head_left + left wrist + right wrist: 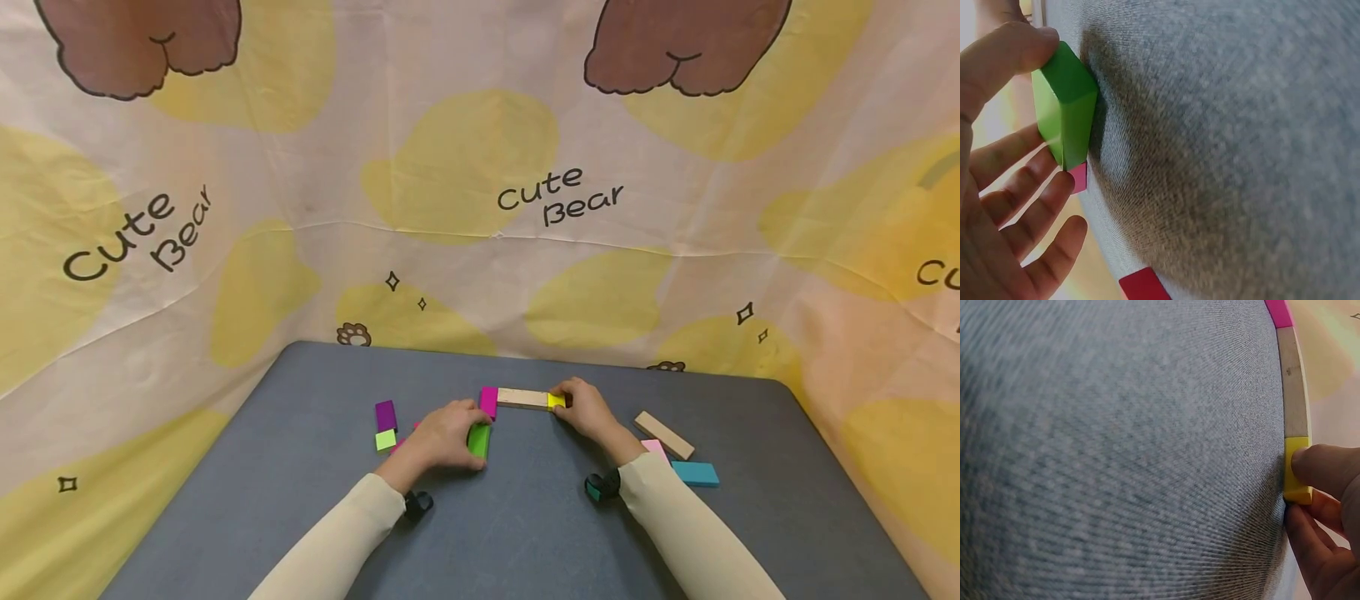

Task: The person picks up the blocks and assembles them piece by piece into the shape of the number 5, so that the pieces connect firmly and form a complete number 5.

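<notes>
My left hand (447, 435) pinches a green block (1075, 103) between thumb and fingers, its far end right by a magenta block (489, 402). The green block lies lengthwise, pointing away from me. From the magenta block a plain wooden block (522, 399) runs to the right. At that block's right end sits a yellow block (1296, 470), pinched by my right hand (588, 410) with thumb on the near face and fingers behind. Magenta, wood and yellow form one row along the far part of the table.
Left of my left hand lie a purple block (386, 416), a light green block (386, 440) and pinkish-red pieces partly hidden by the hand. Beside my right forearm are another wooden block (664, 435), a pink block (655, 451) and a blue block (696, 474). A printed cloth hangs behind the grey table (525, 542).
</notes>
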`<action>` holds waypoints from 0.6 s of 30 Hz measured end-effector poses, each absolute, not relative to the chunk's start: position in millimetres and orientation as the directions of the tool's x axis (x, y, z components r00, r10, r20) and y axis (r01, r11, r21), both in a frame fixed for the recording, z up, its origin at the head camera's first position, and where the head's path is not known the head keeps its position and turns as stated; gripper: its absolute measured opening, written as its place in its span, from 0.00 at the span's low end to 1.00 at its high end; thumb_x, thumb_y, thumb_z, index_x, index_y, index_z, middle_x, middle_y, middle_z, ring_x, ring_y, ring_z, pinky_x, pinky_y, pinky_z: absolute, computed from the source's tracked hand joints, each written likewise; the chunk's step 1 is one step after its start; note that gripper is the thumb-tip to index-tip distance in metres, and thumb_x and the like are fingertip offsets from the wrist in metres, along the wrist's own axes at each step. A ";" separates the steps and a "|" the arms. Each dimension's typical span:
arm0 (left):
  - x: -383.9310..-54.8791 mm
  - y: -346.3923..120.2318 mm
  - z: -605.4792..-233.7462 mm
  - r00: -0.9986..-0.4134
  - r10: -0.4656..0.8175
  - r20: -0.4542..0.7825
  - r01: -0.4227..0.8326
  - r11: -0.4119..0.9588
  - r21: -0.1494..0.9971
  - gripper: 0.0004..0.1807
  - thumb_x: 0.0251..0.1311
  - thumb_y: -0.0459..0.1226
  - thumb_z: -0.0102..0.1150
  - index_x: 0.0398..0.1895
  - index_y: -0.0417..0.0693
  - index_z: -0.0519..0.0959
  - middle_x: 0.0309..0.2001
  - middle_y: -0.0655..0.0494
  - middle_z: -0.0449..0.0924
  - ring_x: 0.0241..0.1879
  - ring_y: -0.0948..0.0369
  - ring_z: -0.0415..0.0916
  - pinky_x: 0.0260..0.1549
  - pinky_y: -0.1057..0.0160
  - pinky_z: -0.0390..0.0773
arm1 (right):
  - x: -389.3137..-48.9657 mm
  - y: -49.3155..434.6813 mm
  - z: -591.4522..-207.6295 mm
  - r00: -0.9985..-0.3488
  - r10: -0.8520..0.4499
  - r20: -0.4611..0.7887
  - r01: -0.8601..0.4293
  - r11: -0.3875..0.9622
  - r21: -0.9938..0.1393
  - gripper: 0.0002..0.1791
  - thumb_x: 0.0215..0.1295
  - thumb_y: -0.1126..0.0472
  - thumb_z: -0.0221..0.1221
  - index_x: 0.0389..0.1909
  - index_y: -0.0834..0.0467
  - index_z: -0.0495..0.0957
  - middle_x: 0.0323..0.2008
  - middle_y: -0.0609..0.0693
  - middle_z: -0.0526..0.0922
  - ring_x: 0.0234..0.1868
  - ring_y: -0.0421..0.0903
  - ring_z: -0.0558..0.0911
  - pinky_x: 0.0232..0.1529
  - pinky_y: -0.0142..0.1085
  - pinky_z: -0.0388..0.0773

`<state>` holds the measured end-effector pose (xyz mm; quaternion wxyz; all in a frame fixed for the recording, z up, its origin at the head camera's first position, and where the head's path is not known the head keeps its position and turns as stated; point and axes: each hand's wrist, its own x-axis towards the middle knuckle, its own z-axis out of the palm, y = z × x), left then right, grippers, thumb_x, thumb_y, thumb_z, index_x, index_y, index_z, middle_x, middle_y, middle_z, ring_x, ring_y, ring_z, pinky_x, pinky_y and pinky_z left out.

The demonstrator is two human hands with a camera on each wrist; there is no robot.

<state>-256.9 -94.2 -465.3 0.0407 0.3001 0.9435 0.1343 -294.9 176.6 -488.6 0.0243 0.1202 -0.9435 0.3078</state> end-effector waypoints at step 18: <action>-255.4 -98.8 -468.9 -0.812 0.583 0.022 0.539 0.735 0.412 0.32 0.43 0.48 0.73 0.54 0.48 0.78 0.48 0.55 0.76 0.43 0.60 0.72 0.47 0.60 0.76 | -295.4 179.5 -490.0 -0.963 -0.242 0.116 -0.264 0.778 -0.570 0.14 0.59 0.65 0.64 0.47 0.62 0.81 0.38 0.55 0.79 0.35 0.46 0.75 0.39 0.40 0.74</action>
